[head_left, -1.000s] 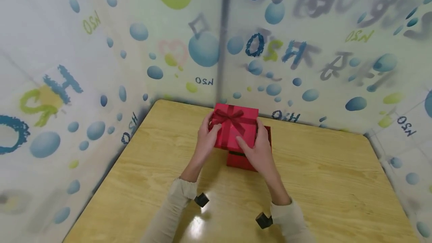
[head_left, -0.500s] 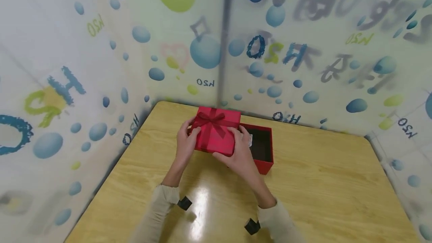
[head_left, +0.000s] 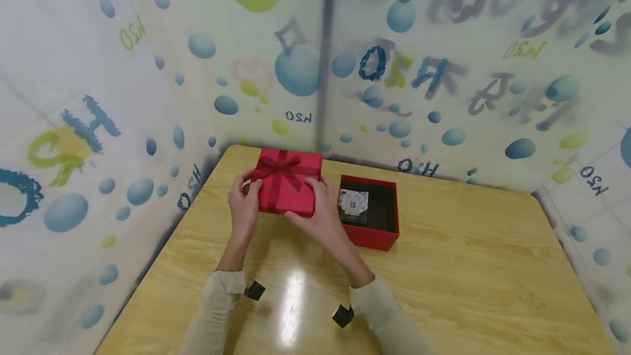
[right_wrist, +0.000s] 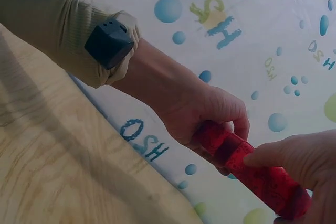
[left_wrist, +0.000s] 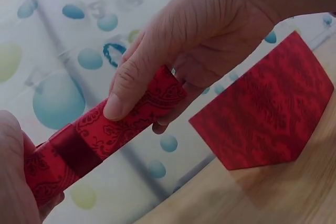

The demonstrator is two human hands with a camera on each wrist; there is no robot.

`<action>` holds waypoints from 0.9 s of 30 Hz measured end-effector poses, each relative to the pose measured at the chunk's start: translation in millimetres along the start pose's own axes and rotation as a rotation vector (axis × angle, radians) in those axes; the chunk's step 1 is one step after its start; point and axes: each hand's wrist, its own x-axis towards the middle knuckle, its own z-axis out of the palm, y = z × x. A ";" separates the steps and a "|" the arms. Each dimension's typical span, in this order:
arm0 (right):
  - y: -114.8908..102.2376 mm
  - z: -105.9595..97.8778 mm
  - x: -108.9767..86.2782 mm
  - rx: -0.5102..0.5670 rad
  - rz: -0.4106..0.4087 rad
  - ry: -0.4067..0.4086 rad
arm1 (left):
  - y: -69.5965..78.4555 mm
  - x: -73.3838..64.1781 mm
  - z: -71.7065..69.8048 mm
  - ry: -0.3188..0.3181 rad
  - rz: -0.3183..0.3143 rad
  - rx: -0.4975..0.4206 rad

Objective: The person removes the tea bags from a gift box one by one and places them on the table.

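Both hands hold a red gift box lid [head_left: 296, 193] with a dark red ribbon bow, raised above the table at the left. My left hand [head_left: 244, 204] grips its left edge with the thumb at the front corner. My right hand [head_left: 322, 215] grips the right side, thumb along the front edge and fingers over the corner. The matching red box [head_left: 372, 239] stands uncovered on the table to the right of the lid. A small black-and-white patterned packet [head_left: 353, 207] lies in its left part. In the left wrist view the lid's patterned side [left_wrist: 115, 129] spans both hands.
The wooden table [head_left: 473, 267] carries the box near its back edge. Walls printed with bubbles and letters rise behind and at the sides, the back wall [head_left: 443, 97] close behind the lid. Small black cameras [head_left: 343, 316] hang at both wrists.
Both hands have carried the lid from above the box leftward, past its left side. The box's dark inside and the packet have come into view. The box has stayed in place.
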 end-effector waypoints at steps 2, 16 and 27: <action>2.2 3.9 3.1 0.004 -0.006 -0.007 | -1.4 3.5 -1.4 0.004 0.008 0.010; 39.0 58.4 -8.0 0.007 0.089 -0.059 | -59.7 6.7 -23.9 0.124 -0.065 0.023; 70.4 81.0 -11.2 0.003 0.050 0.011 | -79.3 6.8 -30.5 0.091 -0.083 0.165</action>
